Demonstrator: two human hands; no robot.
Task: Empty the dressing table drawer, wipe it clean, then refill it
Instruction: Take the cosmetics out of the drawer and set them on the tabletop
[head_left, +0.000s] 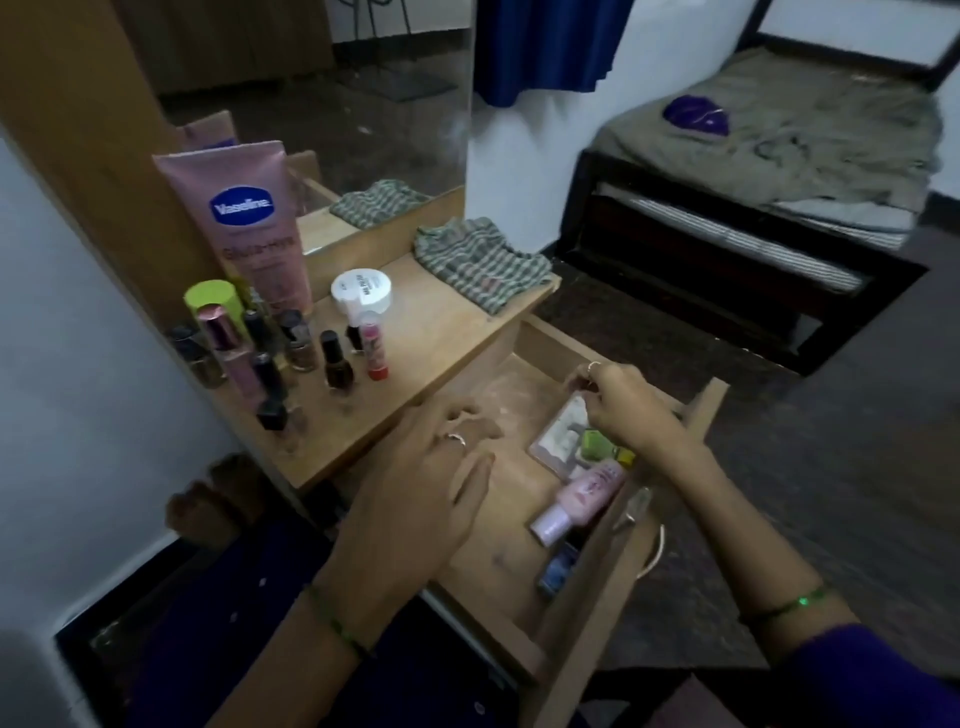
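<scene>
Head view. The wooden drawer (582, 618) is standing pulled out from under the table (441, 332), its dusty floor mostly bare on the near-left side.

The left hand (415, 488) is hovering flat over the drawer's left half, fingers (467, 421) straight and slightly spread, holding nothing; a ring is showing on one finger.

The right hand (623, 410) is reaching into the far right corner of the drawer, fingers bent together in a pinch above a flat pale packet (558, 436). Cannot tell whether they are actually gripping it.

Things lying in the drawer along its right side: the packet, a small green bottle (592, 444) just beside it, a pink bottle (582, 501) lying on its side nearer the front, and a small blue item (558, 569) against the front wall, too blurred to name.

On the table: a pink Vaseline tube (244, 218) standing on its cap against the mirror (311, 93), a lime-green-capped container (213, 299), a cluster of nail polish bottles (335, 361), a white jar (361, 291), a red-based lip balm stick (375, 351) standing upright, and a folded checked cloth (483, 260) at the far right end.

A bed (779, 171) is standing well apart across the room.
</scene>
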